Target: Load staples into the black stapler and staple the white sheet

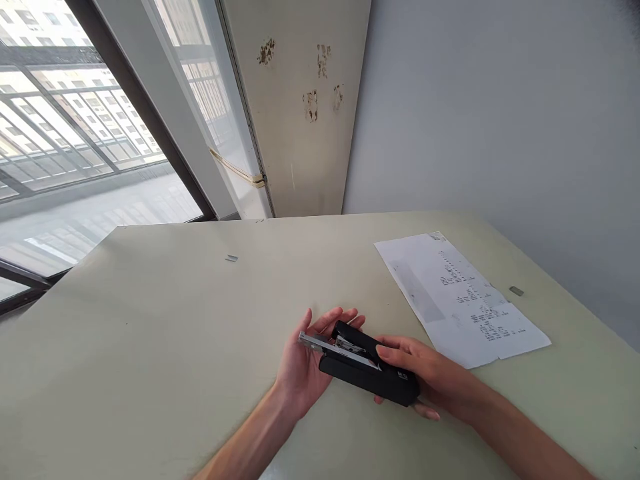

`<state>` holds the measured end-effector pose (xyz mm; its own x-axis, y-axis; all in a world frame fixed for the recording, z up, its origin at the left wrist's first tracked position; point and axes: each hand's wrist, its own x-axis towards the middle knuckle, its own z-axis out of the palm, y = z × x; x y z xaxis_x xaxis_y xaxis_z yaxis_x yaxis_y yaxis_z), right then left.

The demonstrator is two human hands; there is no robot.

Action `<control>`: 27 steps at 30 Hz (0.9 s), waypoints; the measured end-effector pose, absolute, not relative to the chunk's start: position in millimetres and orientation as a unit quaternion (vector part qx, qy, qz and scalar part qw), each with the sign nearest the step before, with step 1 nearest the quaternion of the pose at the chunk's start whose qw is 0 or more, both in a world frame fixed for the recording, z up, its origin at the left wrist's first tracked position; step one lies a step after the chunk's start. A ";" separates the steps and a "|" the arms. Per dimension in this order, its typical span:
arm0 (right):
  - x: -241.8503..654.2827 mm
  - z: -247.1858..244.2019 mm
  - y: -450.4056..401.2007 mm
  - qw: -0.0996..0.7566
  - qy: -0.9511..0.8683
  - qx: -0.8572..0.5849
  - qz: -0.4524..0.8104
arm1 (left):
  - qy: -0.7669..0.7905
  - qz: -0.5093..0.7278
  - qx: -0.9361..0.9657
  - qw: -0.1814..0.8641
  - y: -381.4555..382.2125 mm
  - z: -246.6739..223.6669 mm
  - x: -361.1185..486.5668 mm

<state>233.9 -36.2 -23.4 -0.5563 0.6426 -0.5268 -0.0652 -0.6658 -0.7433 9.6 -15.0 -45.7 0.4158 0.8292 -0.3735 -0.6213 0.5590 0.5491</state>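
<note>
A black stapler [367, 383] is held over the table, its top cover swung up so that the metal staple channel shows. My right hand [423, 367] grips its rear end, thumb along the side and fingers beneath. At the stapler's front end, my left hand [305, 360] is turned palm up with its fingers stretched out. The front of the stapler lies over that palm; whether it touches the skin I cannot tell. No staples can be made out inside the channel.
A printed sheet of paper [460, 300] lies on the pale table [165, 320] at the right. Small staple strips [231, 258] rest toward the back left, and a short grey piece [517, 291] sits right of the paper. A wall [490, 120] and a window [75, 127] border the table.
</note>
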 end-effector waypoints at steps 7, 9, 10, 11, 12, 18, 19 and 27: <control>239.7 -27.4 -37.7 0.236 -0.345 -0.418 0.806 | 0.340 0.449 0.172 0.808 -12.3 -49.0 10.3; 241.5 -30.3 -38.8 0.273 -0.382 -0.419 0.777 | 0.350 0.455 0.143 0.806 -11.1 -49.8 11.3; 242.7 -32.0 -39.2 0.297 -0.401 -0.428 0.754 | 0.349 0.458 0.128 0.807 -10.8 -50.1 12.1; 244.3 -33.6 -39.3 0.322 -0.418 -0.445 0.724 | 0.342 0.461 0.113 0.811 -10.7 -50.1 12.8; 246.0 -35.2 -39.2 0.346 -0.432 -0.468 0.689 | 0.330 0.462 0.100 0.817 -10.8 -49.8 13.6; 254.0 -37.1 -37.6 0.424 -0.523 -0.568 0.473 | 0.286 0.489 0.087 0.820 -13.1 -40.6 10.2; 254.1 -36.5 -37.6 0.420 -0.537 -0.580 0.446 | 0.288 0.500 0.091 0.812 -12.8 -38.5 7.5; 250.3 -38.6 -41.5 0.337 -0.626 -0.589 0.386 | 0.315 0.549 0.085 0.770 -1.3 -27.8 -15.8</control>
